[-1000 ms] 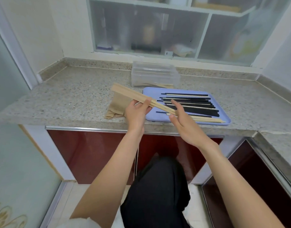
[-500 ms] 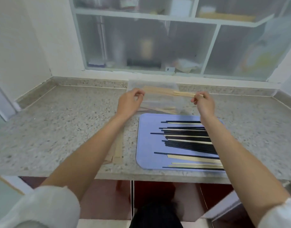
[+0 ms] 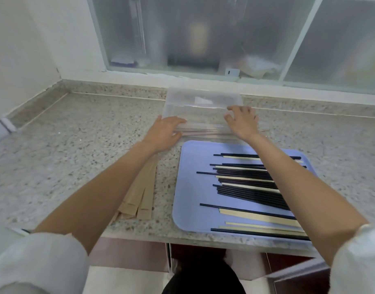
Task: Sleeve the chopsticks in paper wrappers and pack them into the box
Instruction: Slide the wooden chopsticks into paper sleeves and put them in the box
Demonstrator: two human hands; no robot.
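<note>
Nearest us, black and pale chopsticks (image 3: pixel 250 183) lay on the blue tray (image 3: pixel 188 200), brown paper wrappers (image 3: pixel 143 196) beside it on the speckled tabletop (image 3: pixel 76 149). Beyond, our left hand (image 3: pixel 164 131) and right hand (image 3: pixel 242 122), fingers loosely spread, touched the clear box (image 3: pixel 201 105).

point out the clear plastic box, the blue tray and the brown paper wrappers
clear plastic box (image 3: pixel 203 98): head view, back rim
blue tray (image 3: pixel 188 187): head view, bare left part
brown paper wrappers (image 3: pixel 144 196): head view, middle of stack
</note>
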